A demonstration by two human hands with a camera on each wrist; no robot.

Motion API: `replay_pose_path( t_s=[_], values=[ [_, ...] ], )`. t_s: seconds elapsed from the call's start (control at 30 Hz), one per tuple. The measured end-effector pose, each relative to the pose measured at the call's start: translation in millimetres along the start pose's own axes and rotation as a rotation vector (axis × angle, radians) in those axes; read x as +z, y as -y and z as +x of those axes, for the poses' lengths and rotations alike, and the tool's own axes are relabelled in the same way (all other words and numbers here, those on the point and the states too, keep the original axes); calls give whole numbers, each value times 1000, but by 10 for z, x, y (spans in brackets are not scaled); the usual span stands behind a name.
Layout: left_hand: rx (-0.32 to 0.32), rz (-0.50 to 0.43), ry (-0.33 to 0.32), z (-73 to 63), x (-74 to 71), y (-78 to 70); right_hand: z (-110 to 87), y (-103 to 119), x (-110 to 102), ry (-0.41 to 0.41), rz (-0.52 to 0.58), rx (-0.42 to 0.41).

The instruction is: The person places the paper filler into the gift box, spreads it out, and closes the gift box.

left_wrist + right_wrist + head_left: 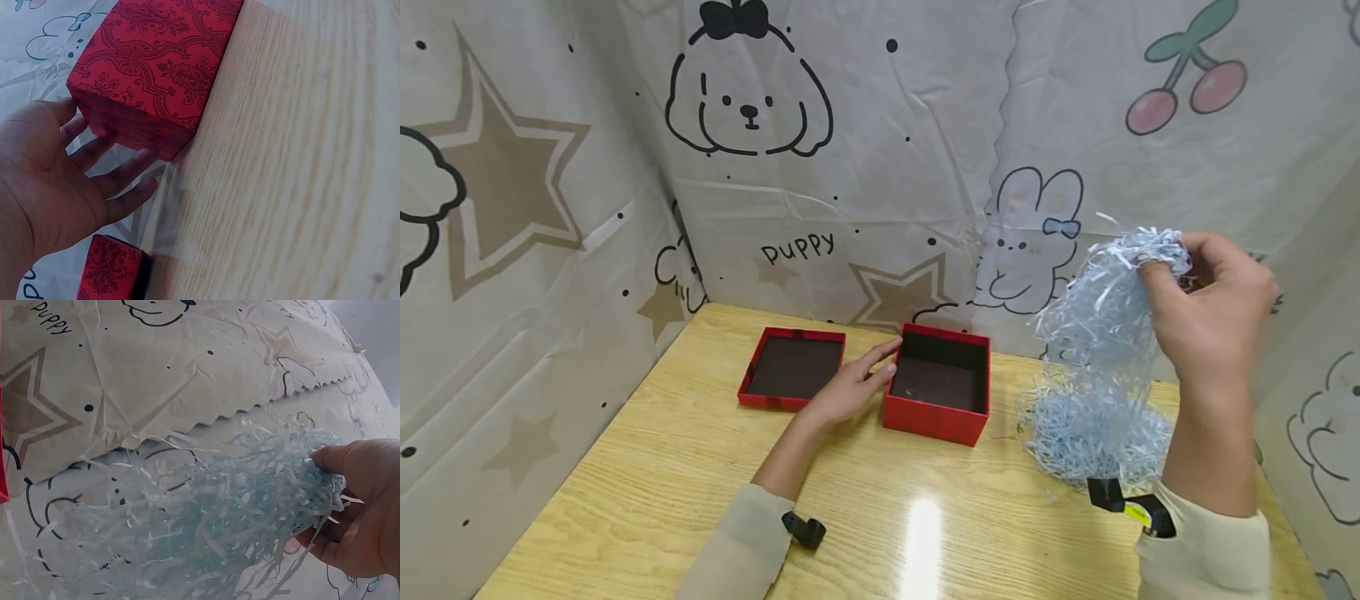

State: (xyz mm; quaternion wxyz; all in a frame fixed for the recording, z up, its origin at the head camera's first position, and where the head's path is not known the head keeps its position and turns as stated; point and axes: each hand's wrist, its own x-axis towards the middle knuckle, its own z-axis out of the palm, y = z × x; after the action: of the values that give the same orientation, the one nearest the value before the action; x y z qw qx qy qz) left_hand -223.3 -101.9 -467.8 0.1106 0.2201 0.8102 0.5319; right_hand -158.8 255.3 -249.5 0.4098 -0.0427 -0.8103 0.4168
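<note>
My right hand (1217,308) pinches a bunch of pale blue shredded paper (1105,283) and holds it up on the right; loose strands hang down toward a pile of the same shreds (1090,433) on the table. In the right wrist view the thumb and fingers grip the end of the shredded paper (250,487). On the left side of an open red box (936,423), my left hand (850,390) rests with fingers extended. The left wrist view shows its fingertips at the wall of the patterned box (156,69). A few tiny shreds lie inside the box.
Left of the box lies its shallow red lid (775,403), with the dark inside facing up. A printed cloth (865,167) hangs behind and along both sides of the wooden table (850,533).
</note>
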Motion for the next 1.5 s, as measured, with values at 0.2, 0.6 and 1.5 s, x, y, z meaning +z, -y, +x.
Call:
replay_pose_path(
  t_s=[0.2,0.6,1.5],
  values=[
    [2,-1,-9,-4,2,8,21,145,163,45,47,-27],
    [9,15,-14,3,-12,19,82,435,469,92,192,-72],
    [26,-7,-25,28,-5,8,-574,-93,1345,394,253,-2]
  ],
)
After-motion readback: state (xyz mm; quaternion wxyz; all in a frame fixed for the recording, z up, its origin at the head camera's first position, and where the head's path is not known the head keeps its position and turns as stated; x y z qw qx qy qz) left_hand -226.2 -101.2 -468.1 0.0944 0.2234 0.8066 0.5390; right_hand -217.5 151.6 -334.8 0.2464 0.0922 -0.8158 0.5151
